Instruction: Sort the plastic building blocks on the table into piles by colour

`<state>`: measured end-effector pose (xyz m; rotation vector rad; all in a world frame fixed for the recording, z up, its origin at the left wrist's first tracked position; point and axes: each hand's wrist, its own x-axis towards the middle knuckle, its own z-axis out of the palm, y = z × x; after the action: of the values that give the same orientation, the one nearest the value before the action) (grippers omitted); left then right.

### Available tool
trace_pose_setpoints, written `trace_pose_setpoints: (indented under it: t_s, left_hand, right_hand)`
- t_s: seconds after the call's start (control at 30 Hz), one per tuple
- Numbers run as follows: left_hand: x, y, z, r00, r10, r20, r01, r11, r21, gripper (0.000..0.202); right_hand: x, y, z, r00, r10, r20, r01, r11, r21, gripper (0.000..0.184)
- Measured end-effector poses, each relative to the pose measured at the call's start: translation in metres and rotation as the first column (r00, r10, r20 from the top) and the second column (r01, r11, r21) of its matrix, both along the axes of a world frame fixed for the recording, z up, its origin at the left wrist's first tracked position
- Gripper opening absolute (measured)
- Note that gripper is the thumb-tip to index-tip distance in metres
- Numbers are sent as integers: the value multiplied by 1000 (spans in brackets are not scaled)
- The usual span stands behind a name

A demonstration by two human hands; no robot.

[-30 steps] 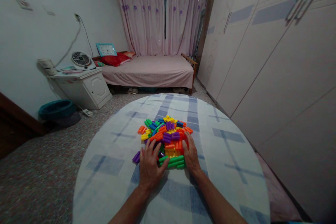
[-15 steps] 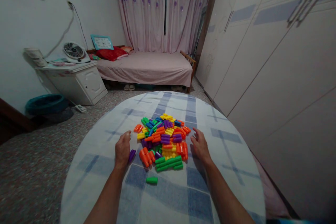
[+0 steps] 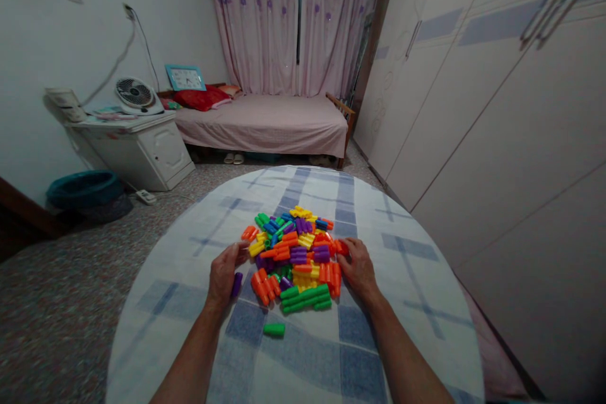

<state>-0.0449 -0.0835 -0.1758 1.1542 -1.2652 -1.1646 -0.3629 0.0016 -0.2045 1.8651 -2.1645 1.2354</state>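
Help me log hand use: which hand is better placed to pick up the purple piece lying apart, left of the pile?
Probably the left hand: the purple piece lies close beside it. The right hand is across the pile, at an orange-red piece.

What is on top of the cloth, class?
A pile of coloured pieces, a green piece in front, and a purple piece by the left hand. Whatever lies deeper in the pile is covered.

Toy pile (image 3: 299,255) blocks crossing between my fingers (image 3: 353,246); I've room over the counter (image 3: 419,300), far right; loose green piece (image 3: 274,329) nearside.
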Motion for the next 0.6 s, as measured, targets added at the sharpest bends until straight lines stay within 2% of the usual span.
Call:
trace_pose_setpoints:
  t_s: [0.13, 0.23, 0.33, 0.43, 0.53, 0.6]
  left_hand:
    - [0, -2, 1, 994, 69, 83, -69, 998, 2, 58]
    - [-1, 0, 5, 993, 82, 86, -82, 997, -1, 59]
    - [-3, 2, 7, 992, 100, 73, -101, 995, 11, 59]
    - [-3, 1, 5, 990, 112, 80, -114, 993, 25, 57]
    - [-3, -3, 1, 990, 102, 93, -105, 994, 21, 53]
    - [-2, -5, -2, 991, 94, 93, -97, 995, 18, 52]
  right_hand:
    - [3, 2, 4, 999, 25, 25, -26, 999, 38, 34]
    - [4, 1, 6, 998, 43, 47, -46, 998, 51, 30]
    - [0, 2, 7, 998, 2, 61, -2, 1000, 12, 31]
    - [-13, 8, 9, 978, -208, -16, 208, 978, 11, 33]
    - [-32, 17, 11, 875, -464, -138, 475, 879, 54, 33]
    - [-43, 23, 11, 814, -555, -173, 574, 814, 89, 34]
